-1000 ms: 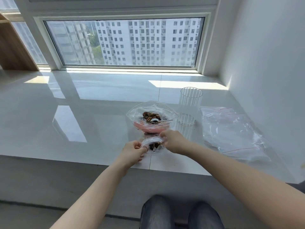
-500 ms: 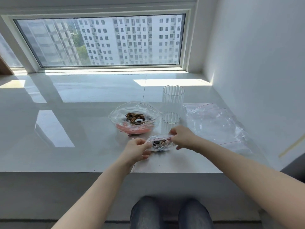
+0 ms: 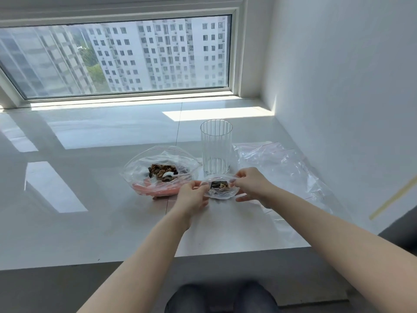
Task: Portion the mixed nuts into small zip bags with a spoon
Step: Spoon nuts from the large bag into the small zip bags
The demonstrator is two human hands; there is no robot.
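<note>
Your left hand (image 3: 194,195) and right hand (image 3: 251,185) pinch opposite ends of a small clear zip bag (image 3: 220,187) w/ a few dark mixed nuts inside, held just above the glossy white stone sill (image 3: 90,199). Just left of it sits a larger clear zip bag (image 3: 159,170), mouth gaping, w/ the brown nut pile (image 3: 163,171) and a white plastic spoon (image 3: 174,175) lying in it, on something pink. A tall ribbed clear glass (image 3: 216,146) stands upright just behind the small bag; a heap of empty clear zip bags (image 3: 284,170) lies to your right, near the wall
</note>
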